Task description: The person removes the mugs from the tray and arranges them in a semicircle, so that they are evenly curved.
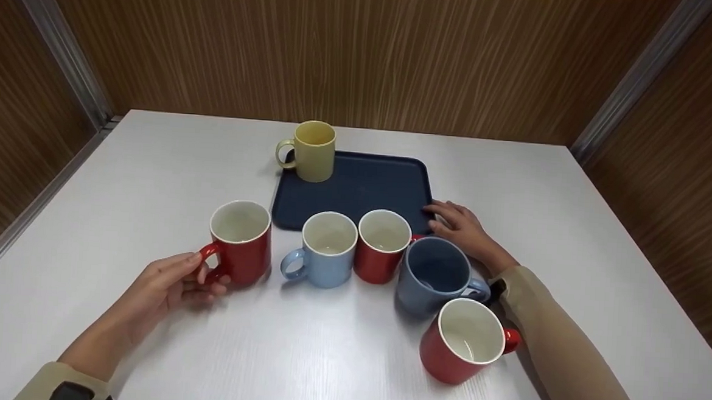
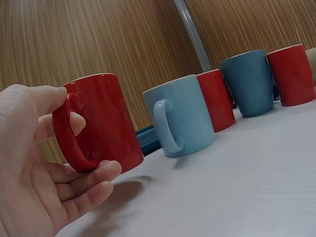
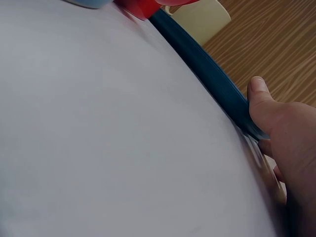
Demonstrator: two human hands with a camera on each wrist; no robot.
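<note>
My left hand (image 1: 184,279) grips the handle of a red mug (image 1: 241,243) at the left end of a row of mugs; in the left wrist view the thumb (image 2: 49,98) lies on top of the handle and the fingers curl under it. The mug (image 2: 108,123) stands upright on the white table (image 1: 299,355). My right hand (image 1: 459,227) is at the near right corner of a dark blue tray (image 1: 363,188). The right wrist view shows the thumb (image 3: 259,94) over the tray rim (image 3: 207,74), pinching the edge.
A yellow mug (image 1: 314,151) stands on the tray's far left corner. In front of the tray stand a light blue mug (image 1: 326,250), a red mug (image 1: 382,247), a dark blue mug (image 1: 434,277) and another red mug (image 1: 467,340). Wood-panelled walls enclose the table.
</note>
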